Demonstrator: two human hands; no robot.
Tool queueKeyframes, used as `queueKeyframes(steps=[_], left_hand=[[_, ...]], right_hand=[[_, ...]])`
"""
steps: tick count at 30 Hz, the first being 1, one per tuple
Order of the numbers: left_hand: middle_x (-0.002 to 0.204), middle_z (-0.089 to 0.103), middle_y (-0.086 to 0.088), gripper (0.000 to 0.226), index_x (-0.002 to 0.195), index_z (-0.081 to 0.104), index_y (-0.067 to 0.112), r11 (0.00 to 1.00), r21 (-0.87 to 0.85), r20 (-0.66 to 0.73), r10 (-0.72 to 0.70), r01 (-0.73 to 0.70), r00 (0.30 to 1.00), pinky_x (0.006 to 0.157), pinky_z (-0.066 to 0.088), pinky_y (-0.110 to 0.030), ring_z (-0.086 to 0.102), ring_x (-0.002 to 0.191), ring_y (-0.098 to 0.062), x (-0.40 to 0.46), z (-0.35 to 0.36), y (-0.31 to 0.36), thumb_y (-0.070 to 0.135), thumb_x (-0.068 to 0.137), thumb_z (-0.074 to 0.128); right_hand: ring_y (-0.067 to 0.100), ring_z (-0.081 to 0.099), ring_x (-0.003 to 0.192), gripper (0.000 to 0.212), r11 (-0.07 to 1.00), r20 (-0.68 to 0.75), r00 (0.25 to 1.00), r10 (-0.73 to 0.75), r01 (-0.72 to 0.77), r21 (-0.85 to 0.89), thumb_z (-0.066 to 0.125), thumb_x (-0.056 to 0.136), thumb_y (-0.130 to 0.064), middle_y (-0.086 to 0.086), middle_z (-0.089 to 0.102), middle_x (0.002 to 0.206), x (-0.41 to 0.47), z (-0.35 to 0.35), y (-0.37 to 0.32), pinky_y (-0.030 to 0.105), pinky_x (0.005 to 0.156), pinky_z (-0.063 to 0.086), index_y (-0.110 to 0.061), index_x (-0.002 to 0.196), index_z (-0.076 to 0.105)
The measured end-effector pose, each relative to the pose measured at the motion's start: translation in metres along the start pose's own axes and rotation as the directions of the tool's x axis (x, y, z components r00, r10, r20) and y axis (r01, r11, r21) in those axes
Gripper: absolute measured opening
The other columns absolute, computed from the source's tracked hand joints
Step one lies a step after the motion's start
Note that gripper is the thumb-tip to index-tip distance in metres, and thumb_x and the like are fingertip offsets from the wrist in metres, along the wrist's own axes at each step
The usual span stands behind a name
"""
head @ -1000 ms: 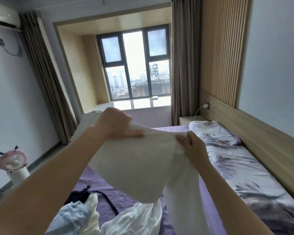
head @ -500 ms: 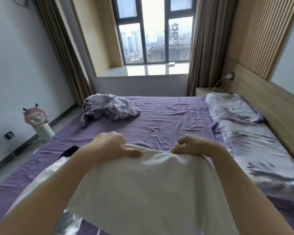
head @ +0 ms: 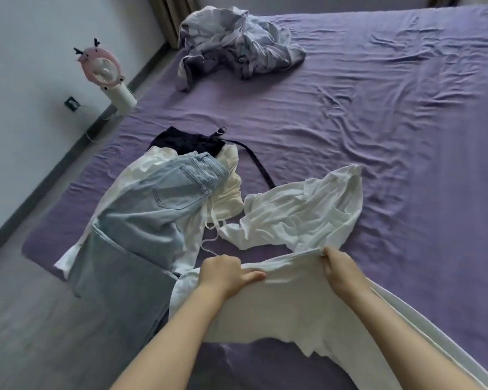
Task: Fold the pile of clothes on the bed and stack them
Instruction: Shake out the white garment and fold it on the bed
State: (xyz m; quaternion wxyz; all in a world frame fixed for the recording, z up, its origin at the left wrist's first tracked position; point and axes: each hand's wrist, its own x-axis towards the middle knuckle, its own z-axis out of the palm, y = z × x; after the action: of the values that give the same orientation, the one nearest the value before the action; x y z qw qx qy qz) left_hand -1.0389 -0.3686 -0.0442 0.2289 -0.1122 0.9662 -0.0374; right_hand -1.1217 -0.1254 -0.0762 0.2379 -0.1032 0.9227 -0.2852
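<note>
While gripped: white shirt [head: 288,302] stretched over near bed [head: 378,130] edge
Left hand [head: 226,277]: pinching hem
Right hand [head: 340,267]: clenching hem
Risk: uneven pull, crooked fold
Risk: trailing cloth snagging pile [head: 158,198], dragging jeans

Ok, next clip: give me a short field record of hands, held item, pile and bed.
left hand: grips top edge of white garment
right hand: grips same edge
held item: white garment, hanging from both hands
pile: light blue jeans, dark garment, white top, all unfolded
bed: purple sheet, crumpled grey bedding at far side
stack: none visible
</note>
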Motion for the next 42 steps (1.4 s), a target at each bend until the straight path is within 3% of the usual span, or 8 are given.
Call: queueKeyframes(steps=[5,11,17,23,26,31,37,42], left_hand=[[0.078,0.066,0.002,0.081,0.058,0.045,0.019,0.999,-0.044,0.087,0.007,-0.003,0.996,0.058,0.033,-0.031,0.063,0.081,-0.023,0.042,0.014,-0.023,0.096,0.060,0.024],[0.081,0.061,0.013,0.095,0.077,0.064,0.023,0.994,-0.112,0.492,0.070,-0.017,0.868,0.061,0.035,-0.026,0.057,0.077,-0.009,0.114,-0.012,-0.058,0.104,0.041,0.029],[0.119,0.057,-0.004,0.038,0.112,0.056,0.021,0.993,0.030,0.106,0.110,-0.114,0.988,0.088,0.037,-0.034,0.050,0.115,-0.026,0.174,0.020,-0.024,0.049,0.086,0.052],[0.116,0.063,-0.015,0.042,0.107,0.069,0.011,0.864,-0.277,-0.251,0.358,-0.421,0.899,0.094,0.049,-0.045,0.059,0.113,-0.033,0.150,0.066,0.072,0.013,0.065,0.074],[0.134,0.053,-0.022,0.045,0.114,0.067,0.011,0.811,-0.335,-0.183,0.444,-0.480,0.877,0.103,0.043,-0.045,0.051,0.125,-0.035,0.136,0.067,0.106,0.009,0.070,0.069],[0.105,0.070,-0.011,0.047,0.094,0.075,0.016,0.790,-0.241,-0.212,0.524,-0.563,0.825,0.076,0.057,-0.033,0.068,0.098,-0.029,0.127,0.066,0.145,0.010,0.049,0.083],[0.089,0.072,0.001,0.046,0.085,0.075,0.017,0.673,-0.173,-0.176,0.697,-0.719,0.695,0.076,0.055,-0.027,0.070,0.090,-0.020,0.104,0.074,0.200,0.011,0.040,0.085],[0.133,0.050,-0.008,0.047,0.131,0.051,0.013,0.617,-0.167,0.026,0.782,-0.769,0.622,0.113,0.022,-0.036,0.037,0.134,-0.023,0.089,0.090,0.264,0.004,0.085,0.053]], right_hand=[[0.032,0.058,0.085,0.015,1.000,0.006,1.000,0.021,-0.021,-0.011,0.038,0.099,-0.026,0.003,0.059,0.088,0.028,0.019,0.000,0.034,0.064,0.037,-0.017,0.100,0.050],[0.016,0.052,0.038,0.012,0.989,0.386,0.916,0.113,-0.139,0.041,0.048,0.096,-0.025,0.011,0.063,0.083,0.086,0.010,-0.005,0.021,0.038,0.041,-0.016,0.094,0.056],[0.038,0.062,0.087,0.022,0.985,0.144,0.979,0.141,-0.154,0.082,0.049,0.095,-0.009,0.008,0.054,0.079,0.127,0.048,0.001,0.042,0.080,0.044,-0.014,0.074,0.047],[0.025,0.062,0.099,0.022,0.963,0.045,0.988,0.147,-0.154,0.221,0.056,0.088,0.000,0.010,0.067,0.106,0.135,0.063,0.023,0.024,0.085,0.042,-0.004,0.108,0.065],[0.022,0.059,0.109,0.033,0.970,0.041,0.991,0.131,-0.137,0.202,0.058,0.085,-0.001,0.008,0.064,0.115,0.122,0.056,0.038,0.025,0.092,0.041,-0.007,0.118,0.062],[0.023,0.054,0.111,0.034,0.961,0.026,0.967,0.255,-0.256,0.104,0.060,0.085,-0.006,0.005,0.064,0.118,0.070,0.048,0.091,0.025,0.092,0.037,-0.011,0.118,0.062],[0.023,0.051,0.112,0.029,0.904,-0.010,0.904,0.428,-0.427,0.013,0.059,0.091,-0.020,-0.003,0.063,0.115,-0.016,0.031,0.183,0.031,0.089,0.040,-0.020,0.120,0.060],[0.014,0.046,0.119,0.035,0.808,-0.009,0.844,0.536,-0.517,-0.282,0.052,0.091,-0.048,-0.015,0.058,0.120,-0.074,-0.001,0.246,0.032,0.089,0.039,-0.036,0.124,0.051]])
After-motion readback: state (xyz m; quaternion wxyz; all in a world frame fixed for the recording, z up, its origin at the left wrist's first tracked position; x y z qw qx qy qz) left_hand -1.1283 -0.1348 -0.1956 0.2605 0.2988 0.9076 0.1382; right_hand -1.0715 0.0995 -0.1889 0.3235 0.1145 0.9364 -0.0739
